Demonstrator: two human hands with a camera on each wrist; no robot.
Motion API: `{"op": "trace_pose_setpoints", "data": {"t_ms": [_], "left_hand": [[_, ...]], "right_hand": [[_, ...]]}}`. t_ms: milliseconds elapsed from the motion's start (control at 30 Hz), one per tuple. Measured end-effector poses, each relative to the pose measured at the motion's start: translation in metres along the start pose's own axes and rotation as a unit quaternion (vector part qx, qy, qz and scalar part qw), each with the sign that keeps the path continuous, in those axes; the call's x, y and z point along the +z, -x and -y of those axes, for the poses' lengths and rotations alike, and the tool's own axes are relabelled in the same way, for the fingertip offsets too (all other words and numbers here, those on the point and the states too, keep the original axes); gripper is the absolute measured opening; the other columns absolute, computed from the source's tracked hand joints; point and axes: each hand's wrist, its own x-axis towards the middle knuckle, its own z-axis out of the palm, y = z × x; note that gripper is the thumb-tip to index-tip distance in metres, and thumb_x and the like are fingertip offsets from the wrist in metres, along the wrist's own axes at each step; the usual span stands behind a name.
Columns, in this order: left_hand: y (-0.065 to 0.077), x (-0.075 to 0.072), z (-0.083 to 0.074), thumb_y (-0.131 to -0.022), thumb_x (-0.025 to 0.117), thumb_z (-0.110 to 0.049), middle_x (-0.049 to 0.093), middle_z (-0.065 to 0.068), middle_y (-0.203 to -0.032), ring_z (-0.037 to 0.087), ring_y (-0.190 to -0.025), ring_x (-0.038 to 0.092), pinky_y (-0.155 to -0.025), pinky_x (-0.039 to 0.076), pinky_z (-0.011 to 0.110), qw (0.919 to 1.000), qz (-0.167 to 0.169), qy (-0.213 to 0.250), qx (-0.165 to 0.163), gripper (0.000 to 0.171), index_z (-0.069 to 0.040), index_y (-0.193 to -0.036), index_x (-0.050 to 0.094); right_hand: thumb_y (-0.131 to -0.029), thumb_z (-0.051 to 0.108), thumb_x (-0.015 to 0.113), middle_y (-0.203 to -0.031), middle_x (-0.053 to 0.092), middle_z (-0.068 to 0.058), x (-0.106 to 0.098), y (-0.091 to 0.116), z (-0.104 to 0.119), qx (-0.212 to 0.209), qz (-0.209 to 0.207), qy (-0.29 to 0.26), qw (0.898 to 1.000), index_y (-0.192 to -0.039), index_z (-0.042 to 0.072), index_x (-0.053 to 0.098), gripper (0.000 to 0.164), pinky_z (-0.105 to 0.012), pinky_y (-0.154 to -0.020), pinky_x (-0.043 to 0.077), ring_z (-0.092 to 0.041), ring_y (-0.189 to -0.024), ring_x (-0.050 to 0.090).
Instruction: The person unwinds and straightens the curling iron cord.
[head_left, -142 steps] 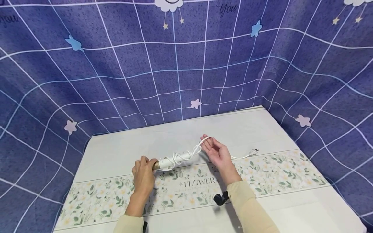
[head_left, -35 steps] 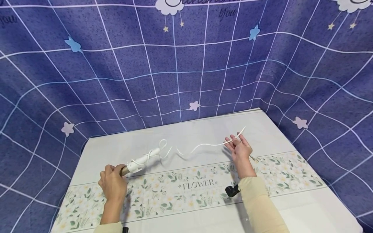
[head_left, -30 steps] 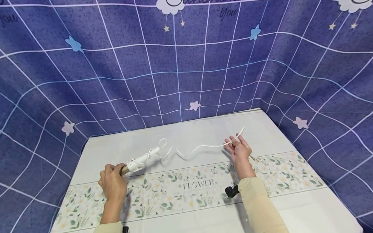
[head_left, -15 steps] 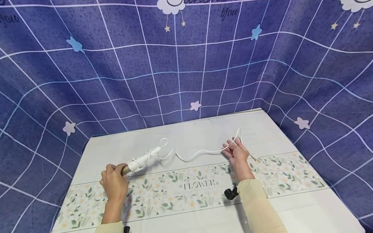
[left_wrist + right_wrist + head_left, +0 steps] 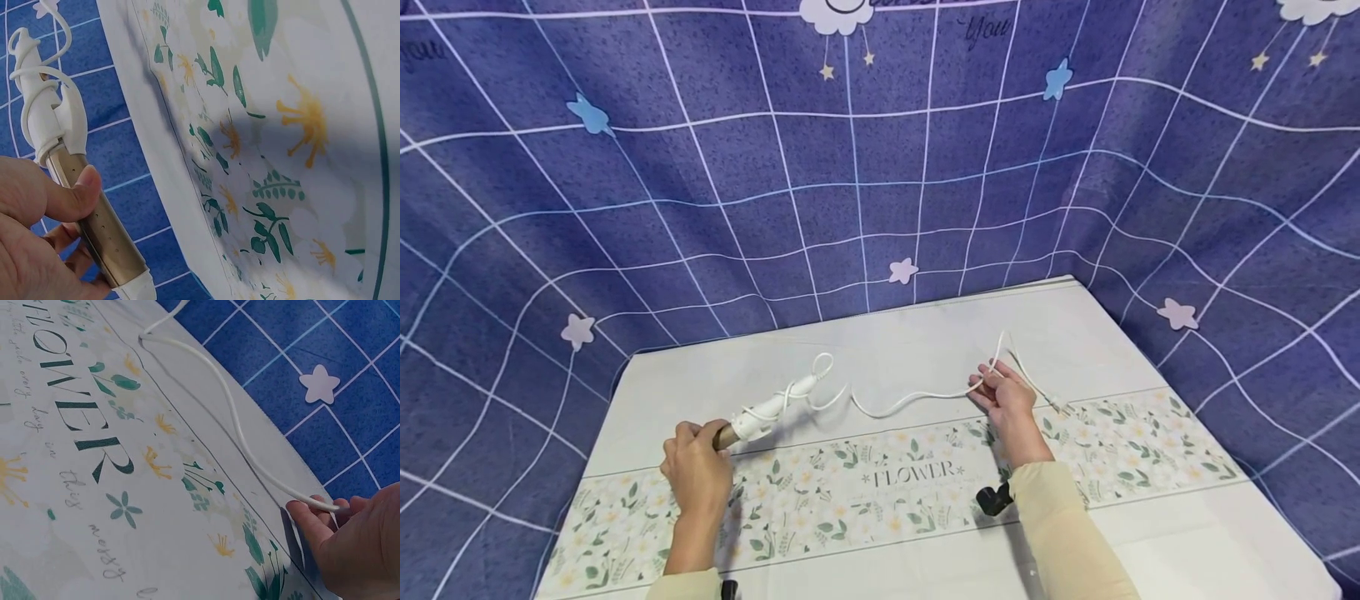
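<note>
My left hand holds a curling iron by its gold barrel, thumb on top and fingers beneath. Its white handle points away to the upper right in the head view, raised over the table. Some turns of white cord are still wound around the handle. From there the power cord runs in a wavy line to my right hand, whose thumb and fingers pinch it in the right wrist view. Beyond that hand the cord makes a loop and ends at a two-pin plug on the table.
A white tabletop carries a flowered band with the word FLOWER. A blue curtain with a grid and stars hangs along the back and both sides. A black wrist device sits by the right cuff.
Since the oldest frame my hands have moved apart and cord has unwound from the handle. Over the last second my right hand has shifted slightly left and nearer; the left has barely moved.
</note>
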Motion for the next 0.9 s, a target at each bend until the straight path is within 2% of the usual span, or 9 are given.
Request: {"op": "trace_pose_setpoints", "data": {"t_ms": [167, 367, 433, 500, 600, 667, 833, 900], "left_hand": [[-0.001, -0.001, -0.002, -0.070, 0.070, 0.018, 0.051, 0.022, -0.100, 0.043, -0.094, 0.044, -0.082, 0.032, 0.061, 1.0000, 0.005, 0.005, -0.002, 0.040, 0.001, -0.106, 0.068], [-0.002, -0.001, -0.004, -0.070, 0.070, 0.018, 0.050, 0.021, -0.101, 0.042, -0.095, 0.044, -0.082, 0.031, 0.061, 0.9999, 0.010, 0.009, -0.007, 0.040, 0.001, -0.106, 0.068], [-0.002, 0.000, -0.005, -0.070, 0.070, 0.018, 0.051, 0.021, -0.100, 0.042, -0.094, 0.044, -0.082, 0.031, 0.061, 0.9999, 0.010, 0.010, -0.006, 0.039, 0.001, -0.106, 0.068], [-0.002, 0.000, -0.005, -0.070, 0.070, 0.018, 0.051, 0.021, -0.100, 0.042, -0.094, 0.044, -0.082, 0.031, 0.061, 0.9999, 0.011, 0.009, -0.005, 0.039, 0.001, -0.105, 0.068], [-0.003, 0.001, -0.005, -0.071, 0.071, 0.017, 0.051, 0.021, -0.100, 0.042, -0.094, 0.044, -0.081, 0.032, 0.060, 0.9999, 0.014, 0.008, -0.006, 0.039, 0.001, -0.106, 0.068], [-0.003, 0.001, -0.006, -0.071, 0.071, 0.017, 0.050, 0.021, -0.101, 0.042, -0.094, 0.044, -0.081, 0.032, 0.059, 0.9998, 0.015, 0.006, -0.007, 0.039, 0.001, -0.106, 0.068], [-0.003, 0.002, -0.008, -0.072, 0.071, 0.016, 0.051, 0.021, -0.101, 0.042, -0.096, 0.044, -0.081, 0.032, 0.058, 0.9998, 0.017, 0.003, -0.010, 0.039, 0.001, -0.107, 0.068], [-0.003, 0.002, -0.009, -0.072, 0.071, 0.016, 0.051, 0.021, -0.101, 0.042, -0.096, 0.045, -0.081, 0.032, 0.059, 0.9998, 0.017, 0.005, -0.009, 0.039, 0.001, -0.107, 0.068]], "right_hand": [[-0.095, -0.003, 0.052, -0.133, 0.056, -0.017, -0.002, 0.005, 0.002, -0.009, 0.007, 0.006, 1.000, -0.142, 0.001, 0.044, 0.048, -0.045, -0.091, 0.051, -0.026, -0.104, 0.066], [-0.096, -0.002, 0.049, -0.142, 0.047, -0.019, -0.005, 0.006, 0.007, -0.002, -0.010, 0.009, 1.000, -0.144, 0.000, 0.040, 0.049, -0.048, -0.094, 0.047, -0.036, -0.122, 0.053], [-0.096, -0.002, 0.049, -0.141, 0.048, -0.021, -0.005, 0.007, 0.009, 0.000, -0.015, 0.023, 1.000, -0.144, -0.001, 0.039, 0.049, -0.048, -0.094, 0.047, -0.038, -0.121, 0.053], [-0.095, -0.003, 0.051, -0.132, 0.055, -0.022, -0.005, 0.010, 0.011, 0.002, -0.017, 0.044, 0.999, -0.143, -0.002, 0.040, 0.049, -0.048, -0.092, 0.048, -0.038, -0.116, 0.057], [-0.093, -0.003, 0.055, -0.109, 0.064, -0.020, -0.002, 0.015, 0.013, 0.006, -0.005, 0.078, 0.997, -0.141, -0.006, 0.039, 0.052, -0.046, -0.090, 0.050, -0.036, -0.103, 0.065], [-0.092, -0.002, 0.056, -0.109, 0.062, -0.021, -0.001, 0.018, 0.012, 0.008, 0.006, 0.094, 0.996, -0.142, -0.009, 0.036, 0.054, -0.045, -0.088, 0.051, -0.034, -0.098, 0.067], [-0.093, -0.001, 0.054, -0.124, 0.047, -0.032, 0.003, 0.027, 0.002, 0.006, 0.041, 0.119, 0.992, -0.140, -0.015, 0.031, 0.054, -0.041, -0.087, 0.052, -0.035, -0.100, 0.065], [-0.093, -0.001, 0.053, -0.117, 0.051, -0.029, 0.005, 0.031, -0.003, 0.005, 0.061, 0.123, 0.990, -0.136, -0.016, 0.035, 0.049, -0.041, -0.087, 0.052, -0.034, -0.098, 0.066]]}}
